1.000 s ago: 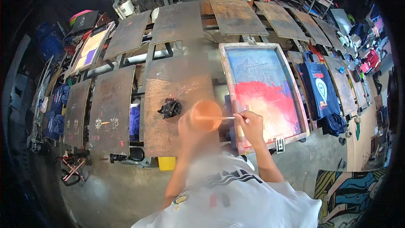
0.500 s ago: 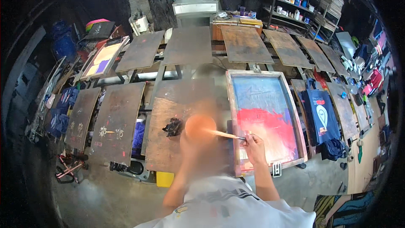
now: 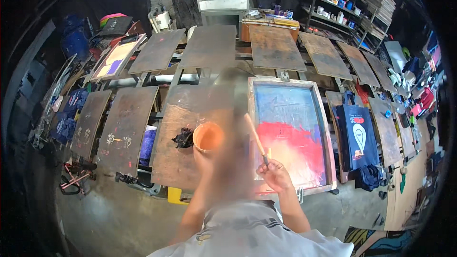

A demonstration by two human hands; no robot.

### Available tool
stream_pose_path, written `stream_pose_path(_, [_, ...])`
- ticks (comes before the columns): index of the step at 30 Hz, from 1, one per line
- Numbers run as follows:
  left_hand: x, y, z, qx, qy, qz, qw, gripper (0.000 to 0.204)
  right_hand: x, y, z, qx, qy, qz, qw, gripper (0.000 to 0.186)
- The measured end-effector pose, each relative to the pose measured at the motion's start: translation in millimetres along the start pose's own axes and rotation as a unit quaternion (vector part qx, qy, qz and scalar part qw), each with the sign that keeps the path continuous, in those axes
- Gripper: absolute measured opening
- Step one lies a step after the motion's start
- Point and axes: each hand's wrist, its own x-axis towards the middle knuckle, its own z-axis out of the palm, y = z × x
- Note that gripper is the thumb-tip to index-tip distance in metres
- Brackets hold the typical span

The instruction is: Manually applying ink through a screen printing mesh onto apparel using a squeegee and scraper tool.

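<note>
My left hand point(image 3: 203, 163) grips an orange-smeared tub point(image 3: 196, 139) from its near side, over a worn brown board. Inside the tub is an orange coating, seen from above. My right hand point(image 3: 276, 175) is closed on the dark handle of a paint spatula point(image 3: 254, 133), whose long blade is coated in orange and points up and away. The blade is apart from the tub, over the left side of a framed printing screen point(image 3: 324, 131). Blue, red and pale orange ink covers the screen's mesh. A grey smear hides part of the space between my hands.
A crumpled black rag point(image 3: 183, 138) lies on the board left of the tub. Right of the screen hangs a navy tote bag point(image 3: 356, 135) with a white print. Several flat boards point(image 3: 124, 131) stand in two rows. Shelves with pots point(image 3: 335, 2) are at the back right.
The spatula has come out of the tub and swung upright in my right hand. The tub has shifted slightly left in view. My view has turned a little, moving the screen left.
</note>
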Motion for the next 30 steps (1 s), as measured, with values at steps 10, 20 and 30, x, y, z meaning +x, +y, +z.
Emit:
stream_pose_path(10, [-119.4,93.1,36.3,0.067,-0.081,-0.072,0.992,0.042,-55.2,-69.1,-53.5,-0.207,0.015,0.037,0.978,0.016])
stream_pose_path(20, [-167.3,144.4,72.9,0.124,-0.171,-0.042,0.977,0.038,-85.7,-113.2,-112.5,-0.227,0.011,0.073,0.971,0.015])
stream_pose_path(30, [-197.1,85.7,88.1,0.224,-0.068,0.014,0.972,0.031,-98.8,-138.9,-141.1,-0.310,-0.009,0.106,0.945,0.013])
